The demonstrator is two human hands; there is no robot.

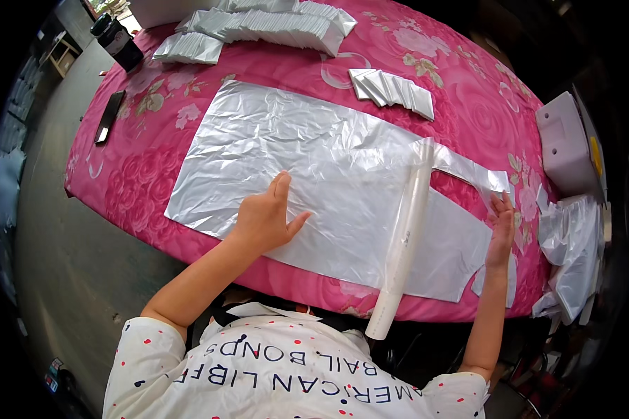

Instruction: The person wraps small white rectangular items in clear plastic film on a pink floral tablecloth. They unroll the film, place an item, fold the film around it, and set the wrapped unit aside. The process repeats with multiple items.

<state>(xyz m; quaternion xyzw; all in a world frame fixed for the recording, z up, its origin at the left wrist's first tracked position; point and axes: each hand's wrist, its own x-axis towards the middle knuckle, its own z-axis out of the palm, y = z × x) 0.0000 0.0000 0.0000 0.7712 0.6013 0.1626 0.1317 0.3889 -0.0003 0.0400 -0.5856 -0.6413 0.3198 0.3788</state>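
Observation:
A large silvery-white plastic vest bag lies flat and creased on the table, its handle end to the right. My left hand rests on the middle of the bag, fingers stretched and thumb spread, holding nothing. Across the bag's right part lies a pale, shiny tube, its near end jutting past the table edge. My right hand is at the far handle's tip, fingers extended upward and slightly bent. Its fingertips are next to the plastic; whether they touch it I cannot make out.
A pink flowered cloth covers the table. Folded silvery packets stand in rows at the back, with a smaller fanned group nearer. A dark phone and dark jar sit left. A white box and loose plastic bags are right.

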